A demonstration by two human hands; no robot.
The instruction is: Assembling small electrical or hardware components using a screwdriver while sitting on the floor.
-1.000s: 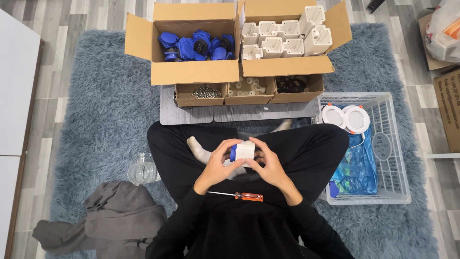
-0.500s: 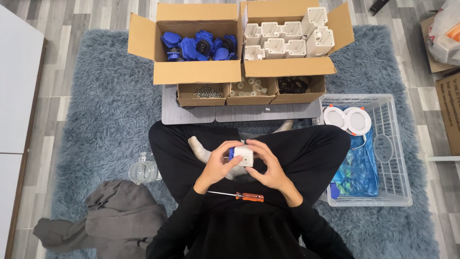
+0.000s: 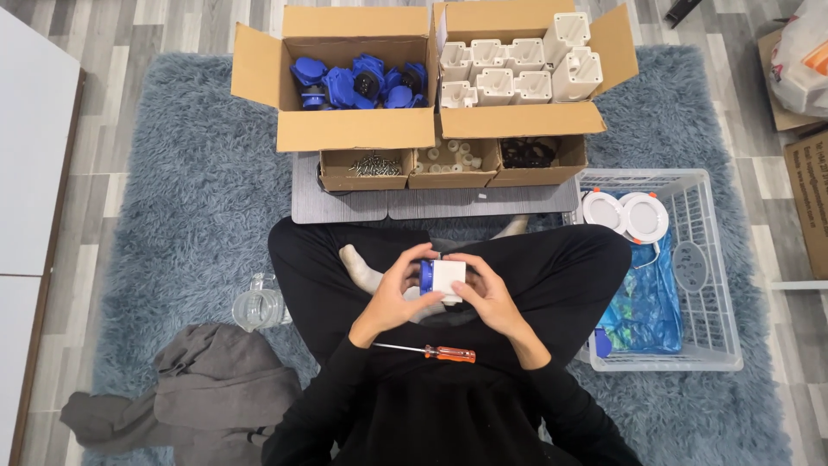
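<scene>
I sit cross-legged on a blue-grey rug. Both hands hold one small part over my lap: a white square housing [image 3: 448, 277] with a blue insert [image 3: 425, 274] at its left side. My left hand [image 3: 392, 298] wraps it from the left, my right hand [image 3: 488, 296] from the right, fingers curled on it. An orange-handled screwdriver [image 3: 429, 351] lies across my lap just below the hands.
Ahead stand a carton of blue inserts [image 3: 358, 84], a carton of white housings [image 3: 517, 73], and three small boxes [image 3: 452, 160] of screws and small parts on a grey board. A white wire basket [image 3: 690, 285] is at right, a clear jar [image 3: 259, 304] and grey garment [image 3: 207, 397] at left.
The hands have shifted their grip slightly on the white and blue part; it stays over the lap. The view has moved a little.
</scene>
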